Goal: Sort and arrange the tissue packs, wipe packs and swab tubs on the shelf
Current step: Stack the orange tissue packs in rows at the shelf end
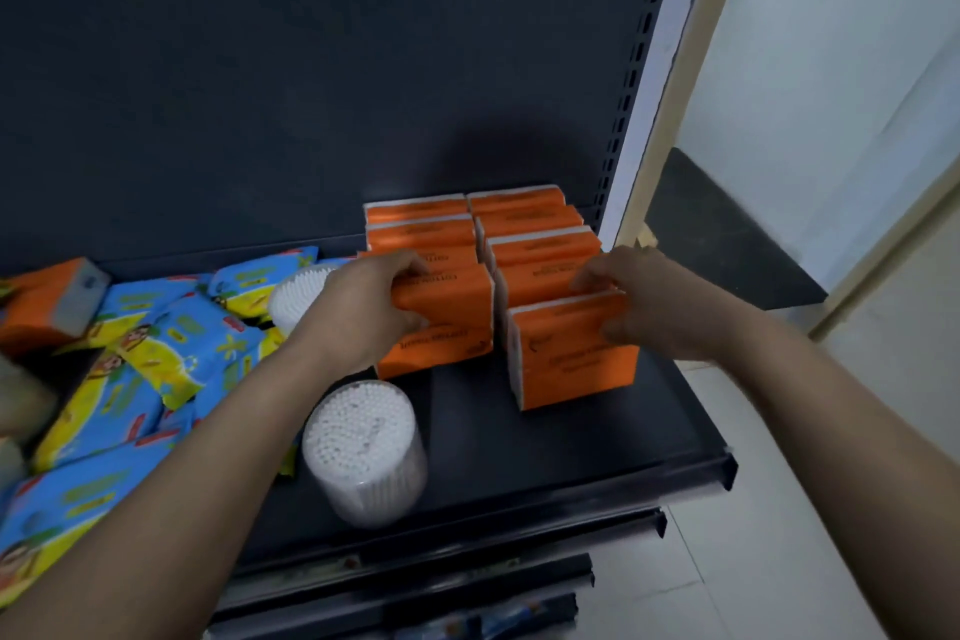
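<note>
Tissue packs (pixel 483 265) in orange wrap stood on edge in two rows at the right end of the shelf (pixel 571 452), running back to the dark rear panel. The left hand (pixel 363 307) was closed over the top edge of the front pack of the left row (pixel 441 327), fingers curled over its far side and thumb on the near face. The right hand (pixel 623 296) pinched the top of the front pack of the right row (pixel 571 353), which stood nearer the shelf lip than its neighbour.

To the left, blue and yellow wipe packs (pixel 156 359) lay heaped and overlapping, with one more orange pack (pixel 47 307) loose at the far left. A clear swab tub (pixel 366 452) stood upright just beside the left forearm, and a second tub (pixel 301 296) sat behind it against the wipes.

By the look of them, the tissue packs would be light and soft, yielding under a hard squeeze, with slick film that could slide; a grip across the narrow top edge or flat on both broad faces should serve best. The wipe packs seemed floppy and heavier, best lifted by the middle. The tubs looked rigid and smooth, best taken around the wall
</note>
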